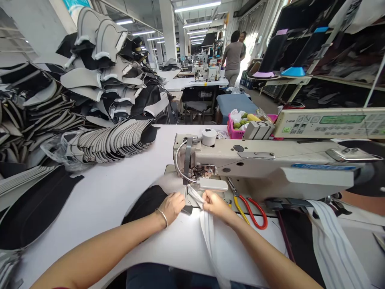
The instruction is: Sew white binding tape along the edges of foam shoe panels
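Note:
My right hand (213, 204) pinches a white striped tape (207, 230) just in front of the sewing machine's (255, 160) needle area. The tape's upper end runs in under the machine head, and its lower end hangs over the table edge. My left hand (173, 206), with a bracelet at the wrist, is closed at the edge of a black and grey fabric piece (144, 202) lying at the needle. The hand hides part of this piece. Just right of my right hand lie scissors with one red and one yellow handle (256, 214).
Fanned fabric pieces (111, 140) lie on the white table (99, 204), with taller piles (102, 76) behind. A control panel (331, 120) and pink basket (233, 130) stand behind the machine. Wide striped tape (333, 241) hangs at right. Two people (234, 56) stand far back.

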The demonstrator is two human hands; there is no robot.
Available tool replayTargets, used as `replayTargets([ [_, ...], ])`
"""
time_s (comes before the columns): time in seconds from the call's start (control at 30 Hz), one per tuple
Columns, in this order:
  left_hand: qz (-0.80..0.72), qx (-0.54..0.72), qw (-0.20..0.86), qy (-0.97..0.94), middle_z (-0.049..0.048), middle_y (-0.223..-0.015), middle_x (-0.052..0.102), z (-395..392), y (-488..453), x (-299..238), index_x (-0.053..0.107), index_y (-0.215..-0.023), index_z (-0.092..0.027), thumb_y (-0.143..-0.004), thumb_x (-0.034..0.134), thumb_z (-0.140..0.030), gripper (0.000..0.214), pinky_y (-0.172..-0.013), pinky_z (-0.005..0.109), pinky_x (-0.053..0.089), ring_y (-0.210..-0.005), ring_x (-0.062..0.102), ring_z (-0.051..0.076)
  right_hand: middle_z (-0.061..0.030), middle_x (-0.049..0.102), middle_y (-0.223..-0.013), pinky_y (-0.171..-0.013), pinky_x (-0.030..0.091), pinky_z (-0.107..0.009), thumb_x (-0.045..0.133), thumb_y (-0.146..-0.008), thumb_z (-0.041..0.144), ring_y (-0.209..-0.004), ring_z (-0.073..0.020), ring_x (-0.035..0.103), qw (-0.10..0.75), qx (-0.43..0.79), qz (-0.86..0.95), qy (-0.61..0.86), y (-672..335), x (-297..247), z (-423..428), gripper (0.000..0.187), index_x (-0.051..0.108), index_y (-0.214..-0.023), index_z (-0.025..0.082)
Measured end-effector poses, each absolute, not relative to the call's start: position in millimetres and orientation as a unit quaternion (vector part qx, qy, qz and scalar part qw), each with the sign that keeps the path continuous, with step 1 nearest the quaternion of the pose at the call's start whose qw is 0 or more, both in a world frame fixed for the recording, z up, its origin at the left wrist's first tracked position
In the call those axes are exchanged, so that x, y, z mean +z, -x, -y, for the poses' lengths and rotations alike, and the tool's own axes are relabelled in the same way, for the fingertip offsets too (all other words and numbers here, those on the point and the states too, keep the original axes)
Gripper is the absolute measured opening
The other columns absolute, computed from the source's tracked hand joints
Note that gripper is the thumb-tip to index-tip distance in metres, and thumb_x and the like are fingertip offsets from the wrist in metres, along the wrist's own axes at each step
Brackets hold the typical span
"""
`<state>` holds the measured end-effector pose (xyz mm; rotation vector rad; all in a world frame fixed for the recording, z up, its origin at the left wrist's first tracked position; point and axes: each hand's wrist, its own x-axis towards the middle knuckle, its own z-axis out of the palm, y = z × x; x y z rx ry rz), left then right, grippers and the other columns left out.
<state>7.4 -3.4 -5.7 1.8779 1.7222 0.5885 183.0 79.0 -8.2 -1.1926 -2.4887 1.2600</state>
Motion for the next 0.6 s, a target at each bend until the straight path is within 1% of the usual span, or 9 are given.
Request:
replayTargets([
  [0.07,-0.647,0.276,0.337,-0.626,0.0056,-0.083,0.057,5,-12,-4,0.056,-0.067,-0.018,-0.065,0.044,-0.008,0.016,-0.091,0.037,0.033,-0.092,0.047,0.021,0.0010,0.053,-0.073,-0.057,0.036,-0.019,0.045,-0.065,0.008,-0.067,-0.0125,0.049,0.092,0.485,0.805,0.330,-186,-6,-65,0.016,0.043,-0.079,0.017],
  [0.13,-0.674,0.358,0.434,-0.478,0.0048,-0.079,0.058,2,-22,-3,0.054,-0.061,-0.018,-0.064,0.045,-0.009,0.013,-0.086,0.034,0.038,-0.089,0.050,0.020,-0.0003,0.054,-0.078,-0.062,0.038,-0.021,0.048,-0.066,0.009,-0.071,-0.0140,0.050,0.127,0.515,0.800,0.280,-184,-3,-42,0.020,0.046,-0.084,0.016],
  [0.23,-0.676,0.408,0.531,-0.307,0.0045,-0.062,0.056,-7,-36,-3,0.051,-0.060,-0.016,-0.075,0.038,-0.018,0.021,-0.064,0.031,0.045,-0.067,0.055,0.017,-0.0018,0.055,-0.091,-0.072,0.040,-0.024,0.052,-0.068,0.011,-0.081,-0.0158,0.050,0.125,0.498,0.834,0.201,-182,5,-11,0.032,0.050,-0.099,0.019],
  [0.3,-0.655,0.434,0.575,-0.230,0.0039,-0.057,0.055,-11,-42,-5,0.051,-0.061,-0.014,-0.076,0.040,-0.018,0.020,-0.051,0.026,0.041,-0.052,0.051,0.012,-0.0012,0.054,-0.098,-0.073,0.041,-0.024,0.053,-0.072,0.015,-0.082,-0.0152,0.051,0.094,0.501,0.850,0.131,-189,13,-5,0.036,0.050,-0.107,0.024],
  [0.37,-0.629,0.456,0.606,-0.168,0.0017,-0.052,0.052,-10,-43,-8,0.051,-0.059,-0.012,-0.073,0.047,-0.014,0.015,-0.041,0.021,0.032,-0.039,0.040,0.006,-0.0015,0.055,-0.094,-0.068,0.042,-0.023,0.050,-0.078,0.021,-0.076,-0.0147,0.052,0.069,0.480,0.861,0.153,-204,19,-14,0.027,0.052,-0.105,0.024],
  [0.43,-0.616,0.466,0.616,-0.153,-0.0007,-0.049,0.049,-7,-41,-10,0.050,-0.059,-0.010,-0.072,0.049,-0.011,0.012,-0.036,0.019,0.021,-0.034,0.029,0.002,-0.0056,0.056,-0.085,-0.067,0.043,-0.029,0.044,-0.082,0.024,-0.074,-0.0183,0.053,0.060,0.359,0.883,0.296,-227,19,-32,0.018,0.056,-0.096,0.020],
  [0.5,-0.601,0.475,0.627,-0.140,-0.0015,-0.050,0.049,-3,-38,-10,0.050,-0.063,-0.010,-0.072,0.050,-0.013,0.010,-0.036,0.019,0.015,-0.033,0.027,0.001,-0.0129,0.054,-0.081,-0.068,0.042,-0.039,0.042,-0.083,0.026,-0.076,-0.0264,0.053,0.034,0.152,0.878,0.453,-253,10,-52,0.021,0.057,-0.092,0.015],
  [0.57,-0.589,0.485,0.634,-0.129,-0.0017,-0.051,0.050,0,-35,-10,0.050,-0.065,-0.010,-0.072,0.051,-0.013,0.008,-0.036,0.018,0.014,-0.034,0.028,0.001,-0.0187,0.051,-0.080,-0.065,0.041,-0.045,0.044,-0.081,0.026,-0.075,-0.0323,0.052,-0.017,0.007,0.851,0.525,-276,-6,-67,0.030,0.055,-0.102,0.009],
  [0.6,-0.584,0.490,0.635,-0.124,-0.0020,-0.051,0.049,1,-34,-11,0.050,-0.065,-0.010,-0.072,0.052,-0.014,0.008,-0.036,0.018,0.014,-0.035,0.028,0.001,-0.0202,0.051,-0.080,-0.064,0.041,-0.045,0.044,-0.080,0.025,-0.074,-0.0331,0.052,-0.036,-0.019,0.846,0.532,-286,-14,-73,0.036,0.051,-0.109,0.006],
])
